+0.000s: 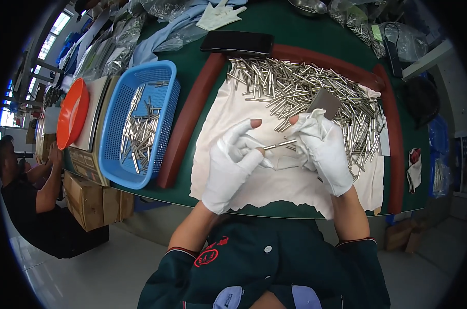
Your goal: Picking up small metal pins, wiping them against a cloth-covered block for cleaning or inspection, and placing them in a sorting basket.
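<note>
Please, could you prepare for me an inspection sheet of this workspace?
Surface: green table; pale cloth between red-brown bars.
Job's things: metal rods piled on the cloth; more in a blue basket.
Clutter: black phone-like slab, brown flat piece on the rods, orange bowl.
Grippers: gloved left hand holds one rod; right hand is close to it, contact unclear.
Cables: none clearly made out.
Surroundings: another person at left, near cardboard boxes.

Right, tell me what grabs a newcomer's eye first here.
First, the heap of shiny metal rods, spread over the far and right side of the pale cloth. Next, the bright blue basket left of it, with the orange-red dish farther left. Then the white-gloved left hand, holding a single rod over the cloth.
</note>
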`<state>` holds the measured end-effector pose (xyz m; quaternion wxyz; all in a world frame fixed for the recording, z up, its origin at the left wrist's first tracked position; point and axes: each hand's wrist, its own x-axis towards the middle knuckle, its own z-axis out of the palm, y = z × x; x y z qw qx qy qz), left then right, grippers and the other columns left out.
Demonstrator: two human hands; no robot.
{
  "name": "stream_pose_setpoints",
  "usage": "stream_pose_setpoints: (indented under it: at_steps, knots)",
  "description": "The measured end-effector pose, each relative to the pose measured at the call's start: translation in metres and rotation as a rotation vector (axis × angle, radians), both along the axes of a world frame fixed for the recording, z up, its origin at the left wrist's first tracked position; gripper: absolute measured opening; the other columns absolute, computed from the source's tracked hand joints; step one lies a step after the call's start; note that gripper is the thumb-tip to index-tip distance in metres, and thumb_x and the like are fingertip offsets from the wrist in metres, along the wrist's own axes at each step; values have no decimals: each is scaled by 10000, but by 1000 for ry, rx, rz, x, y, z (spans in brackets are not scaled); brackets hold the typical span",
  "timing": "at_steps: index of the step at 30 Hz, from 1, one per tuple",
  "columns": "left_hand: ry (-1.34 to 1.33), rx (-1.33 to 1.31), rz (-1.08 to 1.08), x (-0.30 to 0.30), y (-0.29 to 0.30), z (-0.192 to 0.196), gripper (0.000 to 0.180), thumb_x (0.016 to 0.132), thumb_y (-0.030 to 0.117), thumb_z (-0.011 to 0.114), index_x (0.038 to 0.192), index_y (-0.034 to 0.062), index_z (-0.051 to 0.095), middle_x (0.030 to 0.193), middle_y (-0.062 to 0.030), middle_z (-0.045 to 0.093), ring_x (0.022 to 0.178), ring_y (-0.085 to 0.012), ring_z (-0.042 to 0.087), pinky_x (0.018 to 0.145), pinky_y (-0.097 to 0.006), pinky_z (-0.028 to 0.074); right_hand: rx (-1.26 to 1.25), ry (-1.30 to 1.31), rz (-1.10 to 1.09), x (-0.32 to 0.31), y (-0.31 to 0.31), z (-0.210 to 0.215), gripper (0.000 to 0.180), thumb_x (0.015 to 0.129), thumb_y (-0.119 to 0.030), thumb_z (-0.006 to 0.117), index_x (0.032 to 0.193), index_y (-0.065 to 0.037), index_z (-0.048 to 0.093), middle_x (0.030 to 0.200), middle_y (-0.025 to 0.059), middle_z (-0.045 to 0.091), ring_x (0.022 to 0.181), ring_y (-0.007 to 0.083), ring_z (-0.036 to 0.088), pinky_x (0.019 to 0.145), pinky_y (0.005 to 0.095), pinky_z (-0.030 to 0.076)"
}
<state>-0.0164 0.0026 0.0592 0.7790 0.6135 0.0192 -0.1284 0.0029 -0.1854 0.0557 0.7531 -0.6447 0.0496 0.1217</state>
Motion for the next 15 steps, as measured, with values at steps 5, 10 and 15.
stream_pose_setpoints:
  at_steps: [5,10,15]
  knots:
    - [124,-323,52,3,-6,-29,550,850,14,587,1351,-43,368,817,-99,647,729,-160,645,721,-267,511,36,-23,55,-5,8,-3,194,917,-49,544,1099,13,569,790,35,620,632,80,568,600,228,461]
    - [169,-494,-85,-4,-15,-30,573,871,65,573,1389,-15,341,829,-81,644,718,-142,602,686,-254,474,260,4,185,-12,20,1,96,914,-11,538,997,10,579,754,33,600,621,78,548,555,232,424]
    - [231,-605,-133,-3,-10,-31,542,884,59,543,1387,-7,351,919,-84,626,753,-132,587,684,-253,473,160,-6,360,-4,5,0,138,919,-14,503,1017,4,600,700,-2,575,565,31,481,511,187,365]
